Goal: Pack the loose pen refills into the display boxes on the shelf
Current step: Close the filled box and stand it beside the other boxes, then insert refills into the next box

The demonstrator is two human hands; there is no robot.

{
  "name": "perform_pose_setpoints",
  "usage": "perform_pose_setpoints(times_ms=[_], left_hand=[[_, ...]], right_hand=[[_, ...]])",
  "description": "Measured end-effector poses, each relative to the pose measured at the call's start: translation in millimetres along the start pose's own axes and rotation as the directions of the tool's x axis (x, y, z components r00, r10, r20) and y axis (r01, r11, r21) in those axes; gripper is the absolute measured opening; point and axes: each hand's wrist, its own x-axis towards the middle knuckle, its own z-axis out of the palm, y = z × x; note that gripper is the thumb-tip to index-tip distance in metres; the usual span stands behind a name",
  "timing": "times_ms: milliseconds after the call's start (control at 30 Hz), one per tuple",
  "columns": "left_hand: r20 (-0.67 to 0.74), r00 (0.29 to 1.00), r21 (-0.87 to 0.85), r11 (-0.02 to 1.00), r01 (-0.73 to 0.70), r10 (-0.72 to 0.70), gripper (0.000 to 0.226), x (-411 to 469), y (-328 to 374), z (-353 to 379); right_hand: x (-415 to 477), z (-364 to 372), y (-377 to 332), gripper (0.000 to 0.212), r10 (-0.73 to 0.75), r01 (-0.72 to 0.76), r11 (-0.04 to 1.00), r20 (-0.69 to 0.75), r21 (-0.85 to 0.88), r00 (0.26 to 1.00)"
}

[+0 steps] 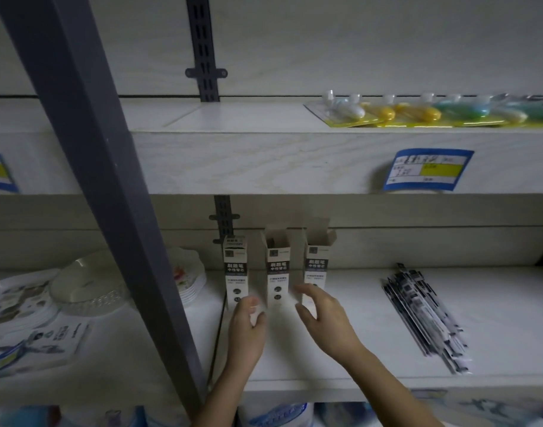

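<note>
Three tall white display boxes stand side by side at the back of the lower shelf [294, 365]. The left box [235, 266] has its top closed. The middle box [277, 269] and the right box [315, 263] have their top flaps open. My left hand [245, 328] is at the foot of the left box, fingers curved over its lower right corner; whether it grips the box is unclear. My right hand [322, 315] hovers with spread fingers at the foot of the right box and holds nothing. The loose pen refills [424, 315] lie in a heap on the shelf to the right.
A dark metal upright [110, 180] slants across the left side. Left of it lie plates and a glass dish [88, 285]. The upper shelf [248, 161] overhangs the boxes, with blister-packed items [424, 112] on it and a blue price label [427, 169].
</note>
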Motion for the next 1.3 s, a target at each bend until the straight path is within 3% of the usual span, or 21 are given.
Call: perform_pose_setpoints(times_ms=[167, 267, 433, 533, 800, 1033, 1300], left_hand=[[0.023, 0.999, 0.018, 1.000, -0.023, 0.022, 0.047, 17.7, 15.0, 16.0], [0.008, 1.000, 0.011, 0.999, -0.030, 0.030, 0.056, 40.8, 25.1, 25.8], [-0.064, 0.997, 0.074, 0.996, 0.045, -0.040, 0.097, 70.0, 39.1, 42.5], [-0.111, 0.989, -0.026, 0.995, 0.097, -0.099, 0.107, 80.4, 41.8, 48.0], [-0.187, 0.982, 0.069, 0.998, 0.010, 0.003, 0.054, 88.2, 25.9, 54.8], [-0.201, 0.968, 0.007, 0.988, -0.153, 0.151, 0.053, 42.7, 17.1, 48.5], [-0.193, 0.956, -0.041, 0.972, -0.232, 0.220, 0.061, -0.2, 19.9, 46.2]], right_hand=[[-16.0, -12.1, 21.0, 0.034, 0.008, -0.012, 0.981, -0.021, -0.194, 1.000], [-23.4, -18.9, 29.6, 0.033, 0.028, -0.034, 0.971, -0.029, -0.238, 0.999], [-35.0, -30.3, 39.9, 0.031, 0.049, -0.058, 0.959, -0.038, -0.276, 0.998], [-42.9, -34.7, 45.9, 0.031, 0.061, -0.071, 0.955, -0.042, -0.287, 0.997], [-59.7, -44.7, 61.1, 0.029, 0.092, -0.111, 0.948, -0.075, -0.297, 0.993], [-63.7, -47.6, 70.6, 0.029, 0.100, -0.112, 0.943, -0.056, -0.314, 0.993], [-63.7, -58.8, 84.2, 0.030, 0.107, -0.117, 0.934, -0.051, -0.338, 0.993]])
